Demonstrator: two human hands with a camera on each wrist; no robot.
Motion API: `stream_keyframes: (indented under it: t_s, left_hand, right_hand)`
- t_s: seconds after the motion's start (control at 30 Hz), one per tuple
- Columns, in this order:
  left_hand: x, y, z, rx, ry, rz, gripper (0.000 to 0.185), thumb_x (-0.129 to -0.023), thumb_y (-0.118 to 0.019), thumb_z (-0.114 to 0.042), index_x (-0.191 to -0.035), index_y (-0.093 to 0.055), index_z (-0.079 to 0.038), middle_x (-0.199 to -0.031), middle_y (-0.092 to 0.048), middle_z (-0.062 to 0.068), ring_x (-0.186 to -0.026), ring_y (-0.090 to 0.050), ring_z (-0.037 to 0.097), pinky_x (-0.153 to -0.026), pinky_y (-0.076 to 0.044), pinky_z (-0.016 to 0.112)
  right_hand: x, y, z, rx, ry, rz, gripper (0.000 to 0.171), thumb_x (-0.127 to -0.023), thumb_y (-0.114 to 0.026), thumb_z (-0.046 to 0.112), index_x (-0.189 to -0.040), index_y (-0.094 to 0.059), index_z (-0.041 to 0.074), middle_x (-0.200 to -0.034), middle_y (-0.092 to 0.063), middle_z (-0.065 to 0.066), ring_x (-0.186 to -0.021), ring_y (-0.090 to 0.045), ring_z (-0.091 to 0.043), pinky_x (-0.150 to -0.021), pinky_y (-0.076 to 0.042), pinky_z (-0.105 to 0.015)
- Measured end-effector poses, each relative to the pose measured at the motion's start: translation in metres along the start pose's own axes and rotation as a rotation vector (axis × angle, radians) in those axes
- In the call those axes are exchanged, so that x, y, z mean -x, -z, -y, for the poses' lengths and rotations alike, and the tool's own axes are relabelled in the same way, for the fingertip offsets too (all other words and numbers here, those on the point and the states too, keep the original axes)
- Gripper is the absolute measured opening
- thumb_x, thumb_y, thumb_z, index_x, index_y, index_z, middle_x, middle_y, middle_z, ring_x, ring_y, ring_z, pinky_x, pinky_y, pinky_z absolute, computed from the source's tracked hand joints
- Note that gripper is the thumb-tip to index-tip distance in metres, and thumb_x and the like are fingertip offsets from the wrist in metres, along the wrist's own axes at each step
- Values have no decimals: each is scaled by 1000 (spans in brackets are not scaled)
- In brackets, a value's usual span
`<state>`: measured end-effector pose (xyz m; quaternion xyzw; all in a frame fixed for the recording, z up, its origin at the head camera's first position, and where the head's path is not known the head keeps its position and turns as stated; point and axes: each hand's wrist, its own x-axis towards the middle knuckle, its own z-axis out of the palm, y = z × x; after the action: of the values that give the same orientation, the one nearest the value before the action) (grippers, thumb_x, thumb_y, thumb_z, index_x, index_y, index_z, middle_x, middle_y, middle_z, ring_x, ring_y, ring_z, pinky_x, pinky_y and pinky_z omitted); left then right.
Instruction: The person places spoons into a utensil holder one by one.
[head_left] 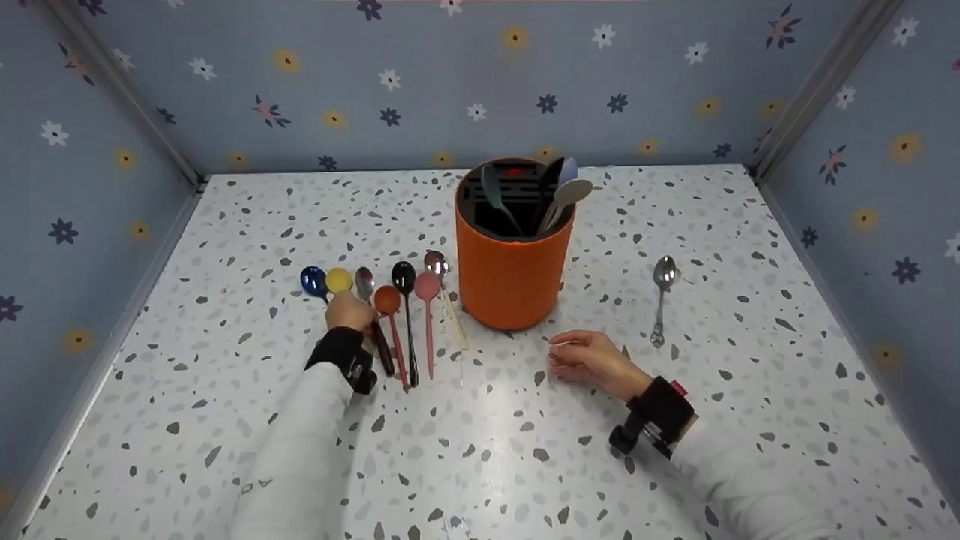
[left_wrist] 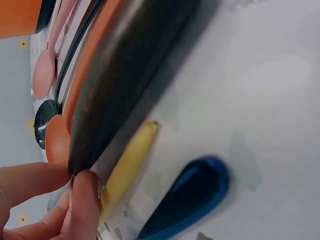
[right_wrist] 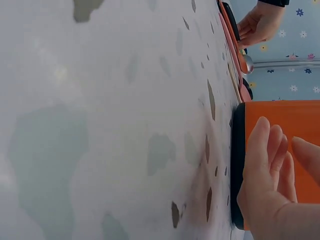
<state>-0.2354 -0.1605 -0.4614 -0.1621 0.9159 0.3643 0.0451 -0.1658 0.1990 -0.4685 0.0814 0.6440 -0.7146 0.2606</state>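
Near left, small dark lettering (head_left: 257, 487) shows on the white sleeve (head_left: 289, 442), too unclear to read; nothing else legible!

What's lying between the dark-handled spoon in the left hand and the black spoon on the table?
The orange spoon lies between the dark-handled spoon and the black spoon, as the head view shows.

Dk-handled spoon (left_wrist: 122, 80): shiny metal bowl (head_left: 364, 282); orange holder (head_left: 511, 285): matt plast.; 2 sleeves (head_left: 289, 450): cloth.
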Motion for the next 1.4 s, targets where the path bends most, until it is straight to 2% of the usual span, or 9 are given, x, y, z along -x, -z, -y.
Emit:
stream_keyframes:
  t_s: [0.13,0.2,0.33,0.47,0.57,0.8,0.97,1.23,1.4]
  left_hand:
    - [-1,3,4,62,17,17,23,-71,-62,-3,-88,-60,13,-87,-62,25,-76,-58,30,-76,-49,39]
    - [-2,5,8,168,46,47,17,-73,-63,-2,-83,-58,10,-75,-62,19,-65,-61,22,-70,-52,35]
    - [-2,7,16,418,129,114,7,-75,-61,2,-77,-56,7,-52,-56,3,-42,-56,10,-48,-53,23]
    - [2,8,21,543,146,146,14,-76,-58,6,-86,-59,16,-47,-55,0,-41,-55,9,-44,-52,22]
    - [7,8,21,592,144,169,24,-77,-57,6,-97,-56,19,-50,-56,1,-46,-56,10,-47,-53,23]
    - [19,1,18,681,155,231,35,-80,-56,5,-110,-47,19,-61,-57,3,-50,-57,9,-55,-54,23]
    - [26,-5,15,711,147,265,37,-81,-56,4,-112,-45,20,-66,-57,4,-52,-58,9,-60,-55,25]
    - [35,-18,3,748,190,323,40,-82,-57,2,-117,-44,15,-69,-56,4,-54,-60,10,-62,-55,25]
    - [42,-26,-4,769,162,347,37,-83,-56,2,-115,-44,16,-74,-55,7,-58,-60,12,-66,-55,27]
  right_hand:
    - [-2,-6,-4,4,-15,26,44,-82,-61,7,-119,-44,-11,-88,-61,-10,-82,-62,-19,-82,-51,-35]
    - [-2,-9,-5,2,-14,32,44,-82,-61,6,-118,-45,-11,-89,-60,-11,-81,-62,-21,-82,-51,-37]
    - [-4,-13,-7,-6,0,51,42,-81,-61,5,-117,-45,-12,-89,-60,-13,-80,-63,-23,-81,-51,-39]
    - [-6,-17,-9,-14,-1,65,42,-80,-62,4,-115,-46,-12,-84,-62,-11,-76,-63,-20,-79,-52,-37]
    - [-7,-19,-9,-13,-7,58,41,-80,-63,4,-114,-47,-11,-81,-62,-9,-74,-62,-18,-78,-53,-36]
    - [-7,-21,-10,1,-9,53,39,-80,-62,3,-113,-47,-11,-79,-61,-9,-74,-61,-17,-77,-53,-36]
    - [-6,-21,-12,-10,3,85,37,-81,-60,2,-113,-47,-12,-80,-61,-9,-74,-61,-17,-78,-53,-37]
    - [-6,-29,-15,-2,4,113,38,-81,-60,1,-114,-47,-12,-80,-60,-9,-74,-60,-17,-81,-51,-40]
    - [-8,-36,-17,-12,10,158,38,-82,-58,1,-115,-45,-14,-81,-60,-9,-74,-60,-17,-82,-50,-41]
